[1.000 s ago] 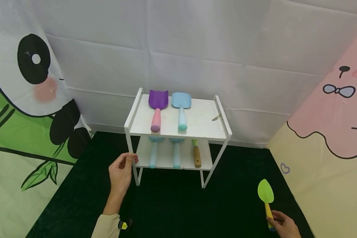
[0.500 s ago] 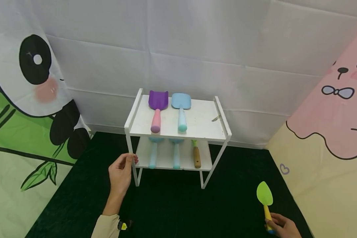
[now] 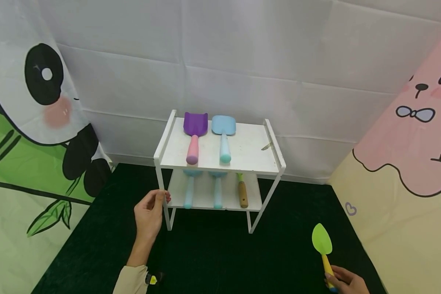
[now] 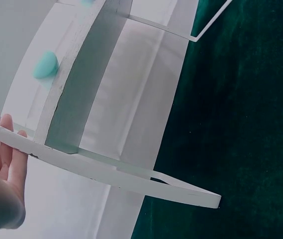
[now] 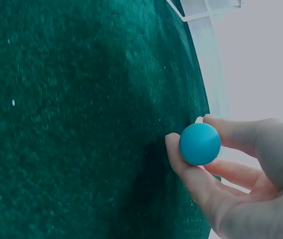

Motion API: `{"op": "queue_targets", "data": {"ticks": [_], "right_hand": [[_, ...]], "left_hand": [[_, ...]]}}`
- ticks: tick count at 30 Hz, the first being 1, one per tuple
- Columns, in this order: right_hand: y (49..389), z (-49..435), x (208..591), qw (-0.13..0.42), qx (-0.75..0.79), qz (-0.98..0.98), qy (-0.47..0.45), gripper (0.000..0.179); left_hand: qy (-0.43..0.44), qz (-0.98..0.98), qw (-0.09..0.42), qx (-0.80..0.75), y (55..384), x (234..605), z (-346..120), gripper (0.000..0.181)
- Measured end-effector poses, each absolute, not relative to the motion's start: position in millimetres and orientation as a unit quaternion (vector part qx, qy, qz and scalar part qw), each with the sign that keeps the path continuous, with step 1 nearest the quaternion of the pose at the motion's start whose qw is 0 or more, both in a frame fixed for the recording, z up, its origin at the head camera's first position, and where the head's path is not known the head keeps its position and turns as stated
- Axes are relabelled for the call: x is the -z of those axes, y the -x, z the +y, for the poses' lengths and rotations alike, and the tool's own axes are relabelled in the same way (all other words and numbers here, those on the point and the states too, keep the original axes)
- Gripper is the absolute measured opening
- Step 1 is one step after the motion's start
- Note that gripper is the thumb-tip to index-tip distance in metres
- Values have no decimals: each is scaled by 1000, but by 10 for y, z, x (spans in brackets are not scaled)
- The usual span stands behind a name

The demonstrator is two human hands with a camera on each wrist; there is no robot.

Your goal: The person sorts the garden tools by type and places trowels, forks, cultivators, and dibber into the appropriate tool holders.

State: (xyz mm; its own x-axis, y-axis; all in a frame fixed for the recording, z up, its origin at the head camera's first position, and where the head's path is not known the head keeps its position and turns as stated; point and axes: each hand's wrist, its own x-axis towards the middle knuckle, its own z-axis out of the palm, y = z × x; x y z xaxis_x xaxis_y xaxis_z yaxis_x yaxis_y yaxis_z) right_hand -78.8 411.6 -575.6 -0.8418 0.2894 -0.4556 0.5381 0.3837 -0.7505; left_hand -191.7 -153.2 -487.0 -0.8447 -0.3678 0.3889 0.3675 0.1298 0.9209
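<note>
My left hand (image 3: 148, 214) grips the front left leg of a small white two-tier shelf (image 3: 251, 153); in the left wrist view its fingers (image 4: 17, 167) lie behind that leg. At the lower right, my right hand (image 3: 349, 281) pinches the yellow handle of a toy trowel (image 3: 321, 239) with a green blade, held blade up off the shelf. Its blue handle end (image 5: 200, 144) faces the right wrist camera. A purple shovel (image 3: 196, 123) with a pink handle and a light blue shovel (image 3: 224, 125) lie side by side on the upper tier.
The lower tier bears two light blue shovels, the left handle (image 3: 189, 194) and right handle (image 3: 218, 194) showing, and a wooden-handled tool (image 3: 243, 194). Dark green carpet (image 3: 213, 257) surrounds the shelf. A white curtain (image 3: 239, 53) hangs behind; printed cloths stand at both sides.
My right hand with the trowel has shifted slightly left. The left hand stays on the shelf leg, and the shelf and its tools stand as before.
</note>
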Motion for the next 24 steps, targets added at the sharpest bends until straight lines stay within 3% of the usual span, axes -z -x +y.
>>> {"op": "queue_targets", "data": {"ticks": [13, 18, 24], "right_hand": [[749, 3959, 5623, 98, 532, 802, -251, 124], [727, 3879, 5537, 83, 526, 810, -245, 99], [707, 3774, 5406, 73, 517, 818, -241, 75]], "left_hand": [[-9, -698, 279, 660, 1893, 4833, -1508, 25], [-15, -702, 276, 656, 1820, 4696, -1464, 24], [-6, -697, 280, 660, 1920, 4877, -1521, 25]]}}
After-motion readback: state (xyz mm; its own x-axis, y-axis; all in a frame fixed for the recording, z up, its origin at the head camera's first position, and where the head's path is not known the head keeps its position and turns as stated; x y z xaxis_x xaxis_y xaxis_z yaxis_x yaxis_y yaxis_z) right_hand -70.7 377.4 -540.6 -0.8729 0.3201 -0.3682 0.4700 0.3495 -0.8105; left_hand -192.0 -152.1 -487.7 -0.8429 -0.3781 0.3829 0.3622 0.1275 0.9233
